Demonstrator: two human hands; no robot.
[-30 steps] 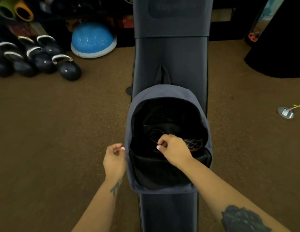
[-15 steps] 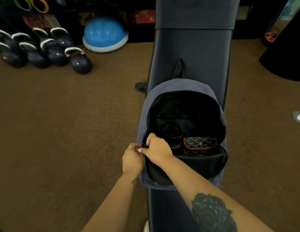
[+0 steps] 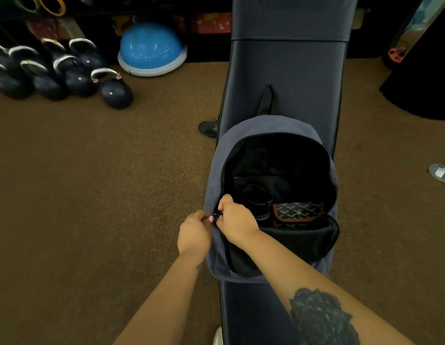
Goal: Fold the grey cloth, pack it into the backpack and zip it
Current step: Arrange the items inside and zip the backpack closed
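At lower centre, one backpack (image 3: 271, 130) lies open on one bench (image 3: 286, 70). The left hand (image 3: 194, 235) pinches its edge; the right hand (image 3: 237, 221) pinches the zipper pull (image 3: 217, 215). Six kettlebells (image 3: 114, 90) sit upper left.

Left hand (image 3: 194, 235) and right hand (image 3: 237, 221) meet, fingers curled, pinching.
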